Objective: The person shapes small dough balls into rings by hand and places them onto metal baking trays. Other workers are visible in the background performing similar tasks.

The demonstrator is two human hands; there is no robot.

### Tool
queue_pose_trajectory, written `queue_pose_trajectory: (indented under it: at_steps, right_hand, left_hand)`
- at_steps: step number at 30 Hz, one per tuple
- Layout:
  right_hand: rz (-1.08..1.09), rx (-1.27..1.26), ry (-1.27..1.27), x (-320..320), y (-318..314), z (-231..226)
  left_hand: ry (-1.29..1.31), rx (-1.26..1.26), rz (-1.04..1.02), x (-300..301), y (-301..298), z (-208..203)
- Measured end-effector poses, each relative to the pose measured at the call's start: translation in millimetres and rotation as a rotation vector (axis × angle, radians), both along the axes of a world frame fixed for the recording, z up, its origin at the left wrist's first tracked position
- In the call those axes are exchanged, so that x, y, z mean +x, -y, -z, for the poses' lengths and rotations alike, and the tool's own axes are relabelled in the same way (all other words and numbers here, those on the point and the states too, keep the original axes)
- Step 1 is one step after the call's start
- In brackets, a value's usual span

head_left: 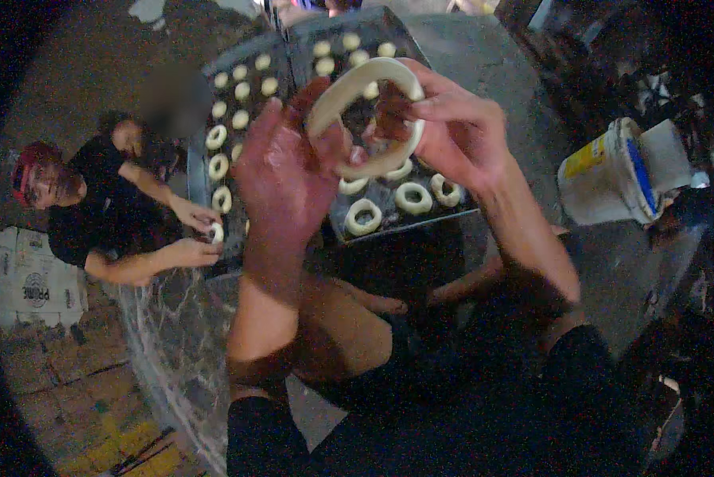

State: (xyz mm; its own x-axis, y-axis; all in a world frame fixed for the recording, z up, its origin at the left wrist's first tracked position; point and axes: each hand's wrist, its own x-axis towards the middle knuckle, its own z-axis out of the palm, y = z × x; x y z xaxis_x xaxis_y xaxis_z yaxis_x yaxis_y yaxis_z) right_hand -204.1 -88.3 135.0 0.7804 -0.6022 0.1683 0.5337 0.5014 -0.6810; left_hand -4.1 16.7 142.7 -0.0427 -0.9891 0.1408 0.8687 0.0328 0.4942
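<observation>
A large ring of pale dough point(343, 89) is held up above the trays, stretched wide and tilted. My left hand point(284, 171) grips its left side, with fingertips showing through the hole. On the opposite side, my right hand point(464, 127) pinches the ring, thumb outside and fingers curled within. Below lies a dark tray point(385, 25) with dough balls point(322, 49) at its far end. Smaller dough rings point(364, 217) sit along its near end, partly hidden by my hands.
To the left, a second dark tray point(231, 258) carries more dough balls and rings. A co-worker in a red cap point(38, 171) has both hands on a small dough ring point(217, 232) there. At the right stands a white bucket point(599, 183) with a yellow label.
</observation>
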Motion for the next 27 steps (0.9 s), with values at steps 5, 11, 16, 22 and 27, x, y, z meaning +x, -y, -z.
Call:
queue_pose_trajectory:
  at_steps: [5,11,16,22,27]
  right_hand:
    - [0.049,0.0,-0.365,43.1,51.4,47.4]
    - [0.41,-1.242,-1.328,112.6,125.0,161.3]
    - [0.236,-0.935,-1.422,161.0,152.7,255.1]
    - [0.337,-1.405,-1.336,156.5,165.5,272.9]
    - [0.543,-1.537,-1.342,197.5,218.2,290.5]
  left_hand:
    - [0.214,0.196,-0.217,32.8,1.0,30.8]
    - [0.6,0.432,-0.35,51.0,1.1,52.1]
    - [0.488,0.335,-0.408,47.0,-12.6,44.2]
    - [0.516,0.35,-0.367,41.6,-9.9,31.5]
    - [0.637,0.401,-0.485,37.9,-12.1,43.4]
